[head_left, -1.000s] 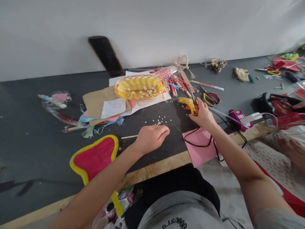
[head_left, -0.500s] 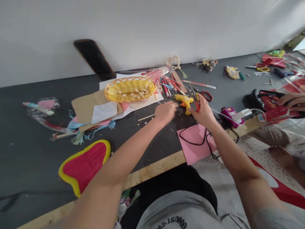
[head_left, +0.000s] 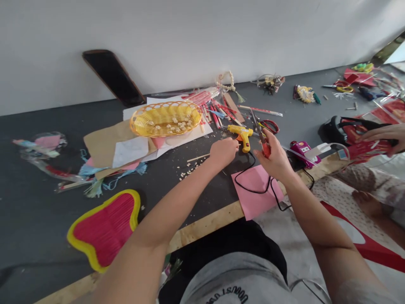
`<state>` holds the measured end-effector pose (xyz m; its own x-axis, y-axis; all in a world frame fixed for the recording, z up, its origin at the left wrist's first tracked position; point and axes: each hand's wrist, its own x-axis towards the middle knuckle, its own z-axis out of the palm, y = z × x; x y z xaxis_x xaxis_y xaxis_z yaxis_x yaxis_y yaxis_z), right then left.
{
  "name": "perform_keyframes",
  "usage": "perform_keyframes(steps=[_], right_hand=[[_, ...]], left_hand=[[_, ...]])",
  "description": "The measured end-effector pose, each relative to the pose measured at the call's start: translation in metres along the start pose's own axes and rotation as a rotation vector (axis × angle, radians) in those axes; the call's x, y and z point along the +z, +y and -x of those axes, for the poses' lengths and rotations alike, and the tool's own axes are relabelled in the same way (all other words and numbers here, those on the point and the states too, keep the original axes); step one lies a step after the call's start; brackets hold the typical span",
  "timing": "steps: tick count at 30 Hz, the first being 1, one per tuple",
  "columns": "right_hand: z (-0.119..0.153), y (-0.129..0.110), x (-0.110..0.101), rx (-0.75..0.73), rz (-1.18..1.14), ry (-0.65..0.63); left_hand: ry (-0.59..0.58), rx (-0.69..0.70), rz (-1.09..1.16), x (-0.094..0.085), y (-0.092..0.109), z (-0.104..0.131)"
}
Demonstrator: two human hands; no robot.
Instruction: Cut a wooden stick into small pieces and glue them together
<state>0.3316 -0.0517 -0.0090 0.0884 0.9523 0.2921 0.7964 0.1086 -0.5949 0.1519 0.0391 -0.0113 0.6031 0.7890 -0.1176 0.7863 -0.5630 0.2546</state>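
Note:
My left hand [head_left: 224, 152] is closed around a thin wooden stick [head_left: 198, 158]; its long end sticks out to the left and a short tip shows past the fingers. My right hand [head_left: 276, 157] is wrapped around the orange-red handle of a cutting tool [head_left: 265, 148], whose long grey metal blade points up and away. Whether it is scissors or another cutter I cannot tell. Between and just beyond the hands lies a yellow glue gun [head_left: 243, 134] with a black cord. Small pale cut bits [head_left: 189, 169] are scattered under the stick.
A yellow basket [head_left: 134, 122] holding small pale pieces stands on papers. Red-wrapped sticks [head_left: 218, 112], scissors with black-red handles [head_left: 272, 125], pink paper [head_left: 256, 192] and a purple power socket [head_left: 302, 151] surround the hands. A red-yellow shape [head_left: 106, 228] lies left. Another person's hand [head_left: 382, 135] is at right.
The left hand with the stick has shifted slightly right over the table, uncovering more pale bits. The tool's tip has tilted slightly. The whole view has shifted a little.

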Motion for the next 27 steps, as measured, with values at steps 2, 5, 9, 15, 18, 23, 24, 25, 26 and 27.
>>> perform_keyframes(steps=[2,5,9,15,18,23,24,25,26,27], right_hand=[[0.001,-0.001,0.001,-0.016,-0.010,-0.006],[0.003,-0.003,0.001,-0.044,-0.019,-0.011],[0.005,-0.010,0.000,-0.058,-0.021,-0.021],[0.008,-0.026,-0.001,-0.050,-0.030,-0.038],[0.009,-0.038,0.001,-0.043,-0.069,-0.059],[0.014,-0.060,0.011,0.009,-0.109,-0.136],[0.016,-0.063,0.014,0.018,-0.101,-0.154],[0.018,-0.066,0.018,0.023,-0.094,-0.169],[0.020,-0.068,0.023,0.020,-0.090,-0.185],[0.022,-0.069,0.027,0.009,-0.086,-0.202]], left_hand=[[-0.018,0.008,-0.015,0.000,0.005,0.003],[-0.034,0.017,-0.042,-0.002,0.005,0.008],[-0.056,0.012,-0.079,-0.007,-0.006,0.023],[-0.117,-0.022,-0.107,-0.020,-0.035,0.063],[-0.094,-0.051,-0.050,-0.029,-0.049,0.082],[0.077,-0.076,0.022,-0.036,-0.071,0.116],[0.126,-0.087,0.036,-0.035,-0.076,0.124],[0.180,-0.107,0.048,-0.033,-0.080,0.131],[0.240,-0.131,0.057,-0.030,-0.085,0.137],[0.306,-0.154,0.060,-0.027,-0.089,0.143]])
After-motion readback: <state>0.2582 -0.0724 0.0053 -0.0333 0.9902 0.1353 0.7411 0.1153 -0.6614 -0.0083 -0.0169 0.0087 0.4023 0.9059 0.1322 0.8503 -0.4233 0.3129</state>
